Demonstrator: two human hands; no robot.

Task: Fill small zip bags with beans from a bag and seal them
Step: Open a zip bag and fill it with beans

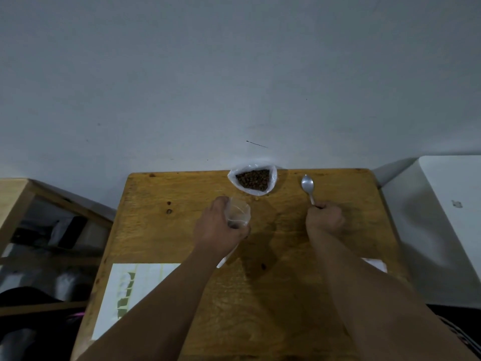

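Two hands are engaged. Left hand (221, 226) grips a small zip bag (240, 212), held upright above the counter (169, 230). Right hand (325, 217) grips the spoon (308, 186) by its handle; the bowl looks empty. Step in hand: scooping. Next move: bring the spoon left into the open bean bag (252, 179) at the far edge.

A single head-worn wide-angle view looks forward and steeply down from above the tabletop (182, 230), close over both forearms, facing the wall (234, 74) behind its far edge.
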